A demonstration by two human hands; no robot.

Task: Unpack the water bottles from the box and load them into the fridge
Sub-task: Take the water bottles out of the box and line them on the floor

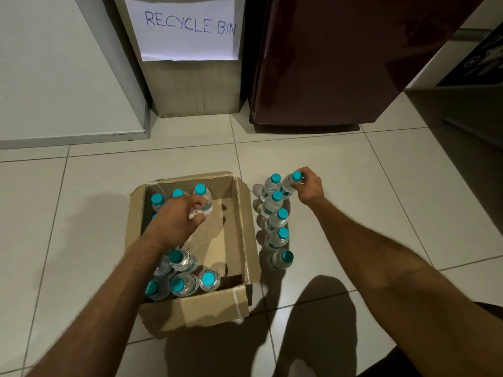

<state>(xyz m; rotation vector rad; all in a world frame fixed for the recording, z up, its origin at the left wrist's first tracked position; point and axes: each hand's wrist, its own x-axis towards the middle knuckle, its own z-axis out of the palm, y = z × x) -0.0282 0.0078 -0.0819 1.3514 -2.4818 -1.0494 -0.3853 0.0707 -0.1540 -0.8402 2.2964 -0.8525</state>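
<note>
An open cardboard box [239, 219] sits on the tiled floor and holds several clear water bottles with teal caps [182, 278]. Inside the box, my left hand [177, 216] grips one bottle [202, 198] by its body near the far wall. To the right of the box, a row of several bottles [276, 232] stands on the floor. At the far end of that row my right hand [309, 187] holds a bottle [290, 185] by its neck. The dark red fridge [326, 63] stands behind with its door closed.
A cardboard box labelled "RECYCLE BIN" [190, 31] stands left of the fridge against the wall. A white panel [54, 63] fills the far left. A dark appliance [479, 58] shows at the upper right. My legs' shadow falls on the near floor tiles.
</note>
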